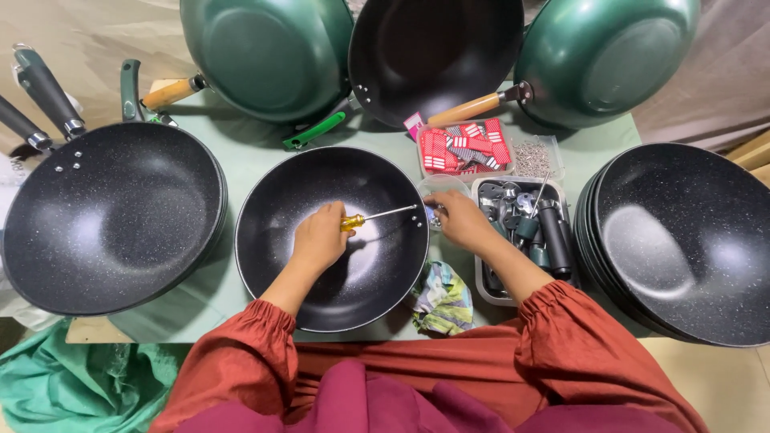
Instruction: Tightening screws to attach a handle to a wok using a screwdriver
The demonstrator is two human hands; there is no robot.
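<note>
A black speckled wok [281, 200] sits on the green table right in front of me. My left hand [319, 238] is inside it, closed around the yellow handle of a screwdriver [377, 216] whose shaft points right toward the pan's rim. My right hand [459, 219] rests at that right rim, fingers pinched at the screwdriver's tip; whatever small part it holds is hidden.
Stacked black woks stand at left [104, 216] and right [690, 240]. Green woks [265, 52] with wooden handles lean at the back. A metal tray of dark handles [525, 232], a box of red packets [465, 148], screws [533, 156] and a rag [441, 301] lie nearby.
</note>
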